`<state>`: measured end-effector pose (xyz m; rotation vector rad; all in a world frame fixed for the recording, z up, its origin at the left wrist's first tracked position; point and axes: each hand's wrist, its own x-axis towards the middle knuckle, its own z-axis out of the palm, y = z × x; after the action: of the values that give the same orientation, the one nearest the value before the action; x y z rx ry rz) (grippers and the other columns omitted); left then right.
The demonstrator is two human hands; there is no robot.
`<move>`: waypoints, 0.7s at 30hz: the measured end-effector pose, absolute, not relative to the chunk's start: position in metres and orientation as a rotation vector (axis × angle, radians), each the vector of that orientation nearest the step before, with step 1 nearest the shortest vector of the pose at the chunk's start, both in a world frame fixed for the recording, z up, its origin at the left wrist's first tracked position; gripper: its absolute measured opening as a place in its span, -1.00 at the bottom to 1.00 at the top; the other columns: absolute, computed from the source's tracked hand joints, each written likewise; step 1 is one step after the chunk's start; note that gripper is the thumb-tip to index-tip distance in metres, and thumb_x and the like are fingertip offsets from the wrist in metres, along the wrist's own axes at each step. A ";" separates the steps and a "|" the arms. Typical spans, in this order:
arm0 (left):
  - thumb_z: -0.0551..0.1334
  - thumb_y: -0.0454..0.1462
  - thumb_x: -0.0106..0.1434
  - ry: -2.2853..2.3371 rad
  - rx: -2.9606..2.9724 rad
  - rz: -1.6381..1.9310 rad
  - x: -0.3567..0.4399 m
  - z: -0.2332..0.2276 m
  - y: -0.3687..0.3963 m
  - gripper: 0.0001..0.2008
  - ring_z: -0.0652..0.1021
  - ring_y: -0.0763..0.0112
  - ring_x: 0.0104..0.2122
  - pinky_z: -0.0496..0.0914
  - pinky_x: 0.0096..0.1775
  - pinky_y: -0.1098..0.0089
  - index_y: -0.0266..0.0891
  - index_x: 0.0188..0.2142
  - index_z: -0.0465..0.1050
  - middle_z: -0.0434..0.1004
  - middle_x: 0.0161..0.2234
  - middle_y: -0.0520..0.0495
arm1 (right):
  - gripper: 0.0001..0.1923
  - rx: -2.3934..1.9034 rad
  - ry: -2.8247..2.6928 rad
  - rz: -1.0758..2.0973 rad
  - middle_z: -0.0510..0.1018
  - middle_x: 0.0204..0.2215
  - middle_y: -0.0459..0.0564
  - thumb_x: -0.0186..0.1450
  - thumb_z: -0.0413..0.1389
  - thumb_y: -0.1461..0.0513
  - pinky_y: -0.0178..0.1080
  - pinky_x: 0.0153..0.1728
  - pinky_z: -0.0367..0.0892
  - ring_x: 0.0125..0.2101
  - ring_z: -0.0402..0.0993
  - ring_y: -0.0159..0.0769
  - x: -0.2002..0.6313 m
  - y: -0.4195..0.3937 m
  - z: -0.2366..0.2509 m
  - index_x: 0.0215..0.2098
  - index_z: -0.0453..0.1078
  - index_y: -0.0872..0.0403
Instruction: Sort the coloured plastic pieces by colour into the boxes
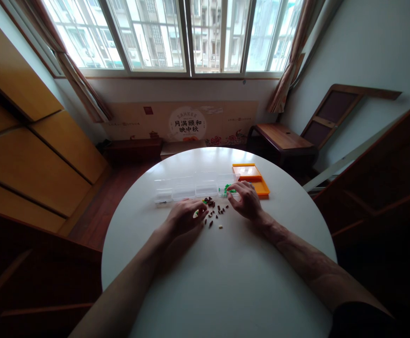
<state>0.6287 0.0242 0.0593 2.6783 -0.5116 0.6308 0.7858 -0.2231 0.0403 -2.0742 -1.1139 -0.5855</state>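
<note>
At the centre of the frame, the left hand (185,217) is curled beside scattered brown beads (213,211); whether anything is gripped cannot be told. A green piece (230,189) is touched by the right hand (247,200), fingers bent, beside the clear box (190,187).

A room in a home: a round white table (226,281) stands on a wood floor (99,206) before a wide curtained window (187,35) facing apartment blocks, with wooden cabinets (32,155), a low bench (278,136) and a festive cardboard box (187,123).

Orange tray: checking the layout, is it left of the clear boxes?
No, the orange tray lies at the right end of the clear boxes.
</note>
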 end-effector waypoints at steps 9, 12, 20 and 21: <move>0.27 -0.22 0.52 -0.464 2.716 0.632 0.625 0.066 0.025 -0.83 0.58 0.40 -0.41 0.39 -0.22 0.36 -0.13 -0.26 0.56 0.67 -0.34 0.04 | -0.92 -2.054 -1.155 -0.526 0.70 -0.16 0.02 0.44 0.21 0.24 0.02 0.06 0.42 -0.09 0.53 -0.03 0.785 -0.224 0.041 -0.19 0.58 -0.03; 0.29 -0.23 0.50 -0.468 2.715 0.627 0.625 0.066 0.024 -0.85 0.58 0.39 -0.40 0.37 -0.24 0.38 -0.13 -0.25 0.57 0.66 -0.34 0.04 | -0.93 -2.051 -1.163 -0.519 0.70 -0.16 0.02 0.43 0.22 0.25 0.02 0.08 0.42 -0.08 0.53 -0.03 0.785 -0.223 0.040 -0.19 0.58 -0.03; 0.30 -0.21 0.50 -0.455 2.720 0.643 0.625 0.062 0.026 -0.85 0.59 0.37 -0.38 0.39 -0.24 0.36 -0.12 -0.24 0.60 0.67 -0.30 0.01 | -0.92 -2.039 -1.173 -0.516 0.70 -0.17 0.01 0.43 0.22 0.25 0.04 0.10 0.43 -0.09 0.55 -0.04 0.785 -0.223 0.041 -0.21 0.57 -0.04; 0.30 -0.21 0.49 -0.453 2.719 0.646 0.625 0.062 0.026 -0.85 0.59 0.37 -0.38 0.39 -0.24 0.36 -0.12 -0.24 0.60 0.68 -0.29 0.01 | -0.92 -2.039 -1.173 -0.514 0.70 -0.17 0.01 0.43 0.22 0.26 0.04 0.10 0.43 -0.09 0.55 -0.04 0.785 -0.223 0.041 -0.21 0.57 -0.04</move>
<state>0.6252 0.0257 0.0620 2.7185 -0.4532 0.6460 0.7847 -0.2231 0.0415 -2.0394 -1.1733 -0.5137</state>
